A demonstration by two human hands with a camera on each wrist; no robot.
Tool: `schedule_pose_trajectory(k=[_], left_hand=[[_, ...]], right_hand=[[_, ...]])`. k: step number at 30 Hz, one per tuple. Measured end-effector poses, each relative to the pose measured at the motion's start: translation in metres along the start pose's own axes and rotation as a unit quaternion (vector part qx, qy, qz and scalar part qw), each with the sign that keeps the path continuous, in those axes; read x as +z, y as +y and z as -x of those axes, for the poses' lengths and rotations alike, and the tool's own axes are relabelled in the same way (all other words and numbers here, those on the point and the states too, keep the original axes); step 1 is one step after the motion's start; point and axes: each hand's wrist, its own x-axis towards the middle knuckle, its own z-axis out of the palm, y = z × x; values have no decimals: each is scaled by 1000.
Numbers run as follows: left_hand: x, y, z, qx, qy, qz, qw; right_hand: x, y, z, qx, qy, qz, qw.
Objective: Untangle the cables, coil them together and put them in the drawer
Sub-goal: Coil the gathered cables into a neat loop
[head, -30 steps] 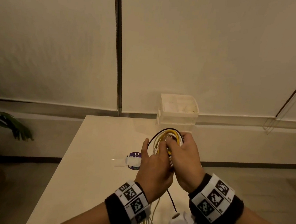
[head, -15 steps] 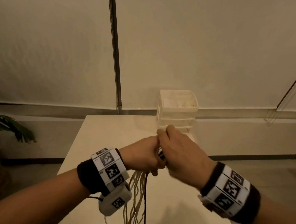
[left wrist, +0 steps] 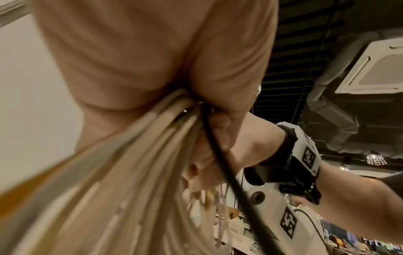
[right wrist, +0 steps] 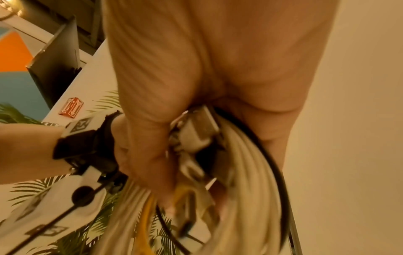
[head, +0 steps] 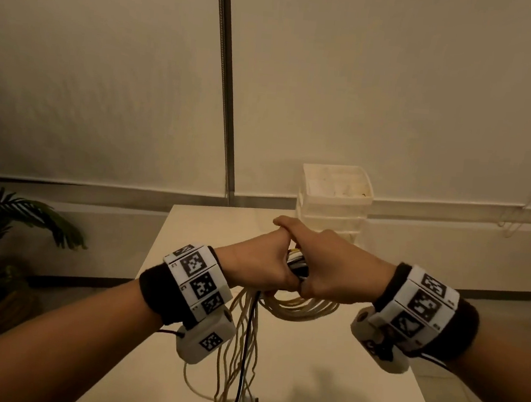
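Gripping the cables (head: 297,264) between them, the left hand (head: 258,265) and right hand (head: 332,265) met knuckle to knuckle (loose strands (head: 240,344) hung below the left fist).

1. In the head view, your left hand (head: 259,265) and right hand (head: 332,269) press together and hide the part of the cables (head: 299,307) that they grip; only a sliver shows between them.
2. The loose cable ends run off the bottom edge of that view, so you cannot see where they finish.
3. The drawer unit (head: 335,204) is partly covered by your right hand; its contents are too dim to tell.
4. In the left wrist view, the near cables (left wrist: 122,181) are smeared by blur.
5. In the right wrist view, the connectors (right wrist: 196,131) are blurred, so their type cannot be told.
6. The desk (head: 319,400) is cut off at the bottom edge.
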Motion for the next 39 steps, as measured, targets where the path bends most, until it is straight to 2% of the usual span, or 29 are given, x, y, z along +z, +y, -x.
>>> schedule_pose_trajectory(k=[4,6,8,10,13,15,17,19,22,26,30,33,35,39], left_hand=[[2,-1,1,-8,24,-21,999],[5,-7,2,3,78,-20,997],[11,-15,6,20,160,78,984],[22,-21,8,46,237,177,954],[40,-30,8,79,299,147,940],[43,-39,4,54,286,129,948],[43,-44,1,40,255,179,949],[48,-42,1,51,234,245,939],[57,-40,8,80,196,321,923],[56,-46,20,115,180,341,915],[45,-47,37,121,153,236,952],[36,-53,46,123,166,129,970],[33,-53,52,144,172,58,973],[31,-50,66,164,167,-29,972]], right_hand=[[4,2,-3,0,4,-18,1000],[6,7,-2,6,41,-40,998],[4,14,-1,22,96,-85,991],[7,17,1,44,160,-137,977],[20,16,6,104,209,-298,926],[26,18,8,143,234,-357,893],[25,21,8,163,243,-343,892],[16,21,8,162,217,-291,918],[0,18,13,132,118,-194,965],[-2,11,21,96,71,-162,979],[6,0,24,70,89,-129,985],[15,-10,21,62,111,-127,984],[18,-19,21,42,107,-106,988],[17,-37,18,-10,87,31,996]])
